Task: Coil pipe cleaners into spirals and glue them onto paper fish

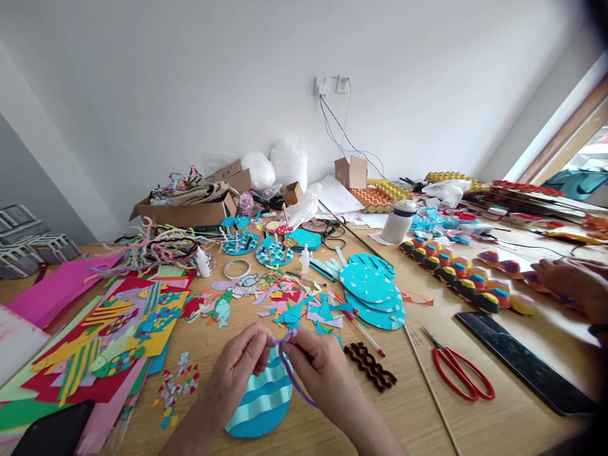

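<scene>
A purple pipe cleaner (297,383) is pinched between both hands near the front of the table. My left hand (242,358) grips one end, fingers closed. Close beside it, my right hand (316,361) is closed on the same pipe cleaner, and its loose length curves down below the fingers. Beneath the hands lies a blue paper disc (261,405) with pale wavy strips across it, partly hidden by them. Just right of my right hand lie dark brown wavy pipe cleaners (370,367).
Red-handled scissors (463,373), a thin stick (430,389) and a black tablet-like slab (522,361) lie to the right. Coloured papers (156,316) are at left, paper scraps (294,297) ahead. Another person's hand (565,278) touches painted egg-carton strips (451,272).
</scene>
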Action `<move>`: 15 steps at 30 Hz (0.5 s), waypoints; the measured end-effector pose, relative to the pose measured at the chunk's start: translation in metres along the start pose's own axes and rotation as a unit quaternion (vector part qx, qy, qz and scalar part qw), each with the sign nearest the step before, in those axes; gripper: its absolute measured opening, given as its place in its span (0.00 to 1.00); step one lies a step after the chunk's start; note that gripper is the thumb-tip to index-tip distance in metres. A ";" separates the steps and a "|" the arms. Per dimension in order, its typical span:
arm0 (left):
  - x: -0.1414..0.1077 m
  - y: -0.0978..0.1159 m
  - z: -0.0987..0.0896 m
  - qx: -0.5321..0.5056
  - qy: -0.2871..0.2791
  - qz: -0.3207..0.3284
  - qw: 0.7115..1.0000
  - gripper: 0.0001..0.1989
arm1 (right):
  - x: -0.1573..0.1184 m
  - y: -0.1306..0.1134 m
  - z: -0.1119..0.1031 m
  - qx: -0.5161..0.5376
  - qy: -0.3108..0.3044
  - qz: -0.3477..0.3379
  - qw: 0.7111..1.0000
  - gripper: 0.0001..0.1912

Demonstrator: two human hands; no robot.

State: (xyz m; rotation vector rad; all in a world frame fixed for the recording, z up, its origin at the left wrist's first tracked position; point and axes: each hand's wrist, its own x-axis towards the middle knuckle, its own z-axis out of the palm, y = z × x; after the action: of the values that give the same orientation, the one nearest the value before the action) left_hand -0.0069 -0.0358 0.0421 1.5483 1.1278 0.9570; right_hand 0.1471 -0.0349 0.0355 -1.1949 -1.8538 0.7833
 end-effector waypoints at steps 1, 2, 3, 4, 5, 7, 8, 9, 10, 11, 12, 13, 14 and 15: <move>0.001 0.000 0.000 0.024 0.005 0.003 1.000 0.16 | -0.001 -0.001 0.000 -0.028 0.004 -0.007 1.000 0.14; 0.002 -0.001 0.001 0.047 0.011 0.007 0.999 0.16 | -0.002 -0.001 0.001 -0.053 0.006 -0.015 0.998 0.14; 0.002 -0.002 0.001 0.065 0.016 0.012 0.998 0.16 | -0.003 -0.001 0.002 -0.074 0.006 -0.024 0.997 0.14; 0.003 -0.003 0.001 0.080 0.019 0.018 0.996 0.15 | -0.004 -0.001 0.002 -0.091 0.004 -0.034 0.995 0.15; 0.004 -0.004 0.002 0.091 0.020 0.026 0.995 0.15 | -0.005 0.000 0.003 -0.105 0.003 -0.045 0.993 0.15; 0.005 -0.005 0.003 0.121 0.021 0.046 0.991 0.14 | -0.007 0.002 0.005 -0.137 0.005 -0.070 0.988 0.15; 0.005 -0.006 0.003 0.144 0.025 0.058 0.987 0.14 | -0.008 0.002 0.006 -0.158 0.006 -0.081 0.984 0.15; 0.005 -0.006 0.003 0.172 0.034 0.072 0.982 0.14 | -0.008 0.003 0.007 -0.181 0.008 -0.091 0.979 0.15; 0.006 -0.008 0.003 0.198 0.045 0.084 0.975 0.14 | -0.008 0.003 0.007 -0.204 0.008 -0.096 0.974 0.15; 0.006 -0.009 0.002 0.218 0.054 0.093 0.970 0.14 | -0.008 0.003 0.007 -0.223 0.007 -0.095 0.970 0.15; 0.007 -0.010 0.001 0.226 0.058 0.096 0.968 0.14 | -0.007 0.004 0.007 -0.234 0.003 -0.088 0.968 0.14; 0.007 -0.010 0.000 0.217 0.059 0.092 0.970 0.14 | -0.006 0.004 0.006 -0.237 -0.003 -0.075 0.969 0.14; 0.007 -0.010 -0.002 0.197 0.057 0.085 0.975 0.15 | -0.005 0.004 0.006 -0.234 -0.010 -0.058 0.970 0.13; 0.007 -0.010 -0.004 0.173 0.053 0.075 0.981 0.15 | -0.004 0.004 0.005 -0.231 -0.016 -0.041 0.972 0.13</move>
State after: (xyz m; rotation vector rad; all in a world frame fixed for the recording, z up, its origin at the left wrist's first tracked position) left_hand -0.0105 -0.0272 0.0336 1.9021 1.3194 0.9906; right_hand 0.1454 -0.0372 0.0290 -1.3800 -2.1695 0.3296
